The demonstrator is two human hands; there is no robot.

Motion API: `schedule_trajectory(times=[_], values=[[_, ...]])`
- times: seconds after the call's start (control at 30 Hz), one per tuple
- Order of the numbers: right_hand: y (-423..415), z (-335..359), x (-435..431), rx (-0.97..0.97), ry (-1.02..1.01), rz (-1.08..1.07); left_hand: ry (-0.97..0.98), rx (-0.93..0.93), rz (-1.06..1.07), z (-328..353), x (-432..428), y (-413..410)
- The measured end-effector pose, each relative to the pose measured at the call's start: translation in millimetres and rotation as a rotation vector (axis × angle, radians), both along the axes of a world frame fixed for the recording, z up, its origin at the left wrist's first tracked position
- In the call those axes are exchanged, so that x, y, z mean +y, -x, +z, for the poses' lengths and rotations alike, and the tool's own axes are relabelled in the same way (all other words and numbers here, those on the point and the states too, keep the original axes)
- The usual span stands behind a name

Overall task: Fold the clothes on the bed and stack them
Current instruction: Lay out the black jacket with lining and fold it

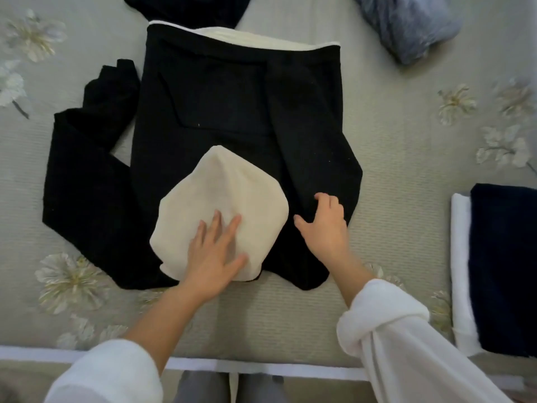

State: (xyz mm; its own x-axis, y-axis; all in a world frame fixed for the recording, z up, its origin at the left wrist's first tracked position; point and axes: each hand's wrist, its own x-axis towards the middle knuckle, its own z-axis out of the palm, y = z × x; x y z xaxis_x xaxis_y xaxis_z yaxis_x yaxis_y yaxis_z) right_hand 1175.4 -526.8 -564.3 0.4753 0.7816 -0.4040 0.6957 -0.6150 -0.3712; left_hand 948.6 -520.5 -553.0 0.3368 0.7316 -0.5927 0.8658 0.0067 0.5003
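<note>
The left hand (216, 251) is pressing flat, fingers spread, on the cream hood (220, 199); the right hand (322, 225), fingers loosely apart, is touching the black hoodie (220, 112) at 3 o'clock. Soft, limp, probably thick fabric: grip along edges.

bed (392, 199): grey-green floral cover | white edge strip (261, 366) | soft light

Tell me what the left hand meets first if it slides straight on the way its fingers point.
The left hand lies flat on the cream hood, fingers pointing up the bed. Going on, it would cross the hood, then likely meet the black hoodie body beyond its tip.
</note>
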Motion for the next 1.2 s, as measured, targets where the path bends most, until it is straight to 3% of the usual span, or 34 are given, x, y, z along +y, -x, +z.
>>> schedule_trajectory(times=[0.1, 0.17, 0.27, 0.33, 0.4, 0.47, 0.53, 0.6, 0.67, 0.73, 0.83, 0.93, 1.0, 1.07, 1.13, 1.2], values=[[-7, -18, 13, -0.143, 0.106, 0.112, 0.005, 0.109, -0.112, -21, -1, -9], [-14, -20, 19, -0.076, 0.003, 0.022, -0.006, 0.161, -0.109, -30, 5, -11], [-39, -4, 22, 0.24, -0.422, -0.603, -0.004, 0.224, -0.054, -35, 16, -12], [-74, 2, 8, 0.249, -0.658, -1.072, 0.015, 0.237, -0.025, -34, 21, -15], [-108, 1, -30, 0.352, -0.726, -1.475, 0.012, 0.262, -0.013, -30, 21, -21], [-121, -10, -82, 0.497, -0.563, -1.694, -0.089, 0.238, -0.001, -22, 15, -33], [-116, -25, -124, 0.641, -0.254, -1.657, -0.278, 0.12, -0.083, -16, -1, -47], [-110, -33, -139, 0.684, -0.09, -1.58, -0.38, -0.019, -0.31, -13, -20, -63], [-116, -35, -133, 0.515, -0.125, -1.54, -0.328, -0.045, -0.586, -14, -35, -80], [-129, -32, -118, 0.267, -0.236, -1.409, -0.289, 0.063, -0.753, -22, -44, -94], [-150, -27, -99, -0.039, -0.195, -1.132, -0.293, 0.2, -0.797, -33, -48, -109], [-169, -27, -95, -0.254, -0.034, -0.819, -0.212, 0.162, -0.784, -39, -50, -115], [-181, -32, -100, -0.241, 0.103, -0.565, -0.137, 0.121, -0.789, -42, -49, -114], [-195, -27, -95, -0.158, 0.12, -0.444, -0.092, 0.13, -0.841, -43, -44, -109], [-213, -12, -82, -0.086, -0.071, -0.635, -0.063, 0.159, -0.885, -44, -41, -108], [-226, 10, -70, 0.08, -0.422, -1.028, -0.034, 0.157, -0.897, -44, -44, -112]])
